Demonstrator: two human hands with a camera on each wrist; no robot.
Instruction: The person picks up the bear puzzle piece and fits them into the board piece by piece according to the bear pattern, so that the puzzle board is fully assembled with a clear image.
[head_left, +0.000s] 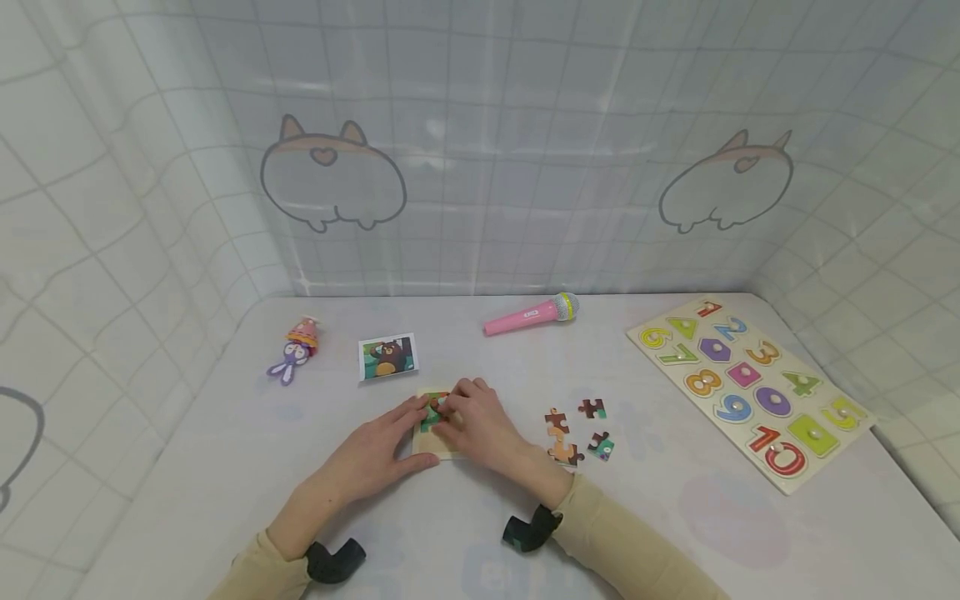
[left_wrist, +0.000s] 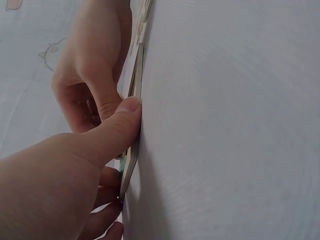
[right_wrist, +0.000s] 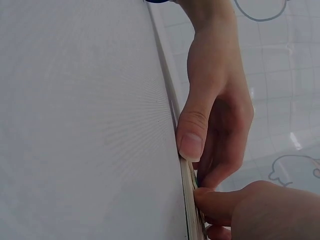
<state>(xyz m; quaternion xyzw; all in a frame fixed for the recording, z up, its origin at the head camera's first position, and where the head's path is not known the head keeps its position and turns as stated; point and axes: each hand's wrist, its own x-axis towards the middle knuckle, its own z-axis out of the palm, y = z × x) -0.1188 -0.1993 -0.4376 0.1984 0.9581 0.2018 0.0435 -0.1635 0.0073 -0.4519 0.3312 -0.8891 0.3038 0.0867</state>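
A small wooden jigsaw tray (head_left: 447, 447) lies under both hands, with a few green and orange pieces (head_left: 431, 414) in its far left part. My left hand (head_left: 378, 450) holds the tray, thumb at its near edge and fingers along its left side. Over the tray, my right hand (head_left: 480, 423) has curled fingers and pinches a jigsaw piece, mostly hidden by the fingertips. In the left wrist view the left thumb (left_wrist: 125, 117) presses the tray's edge (left_wrist: 131, 167). The right hand (right_wrist: 265, 207) reaches over the tray's edge (right_wrist: 187, 200) in the right wrist view.
Several loose jigsaw pieces (head_left: 566, 451) lie right of the right hand. Behind the tray is a bear picture card (head_left: 387, 357). A purple rabbit toy (head_left: 294, 352) lies left, a pink microphone (head_left: 531, 317) at the back, and a number-and-shape board (head_left: 750, 392) at the right.
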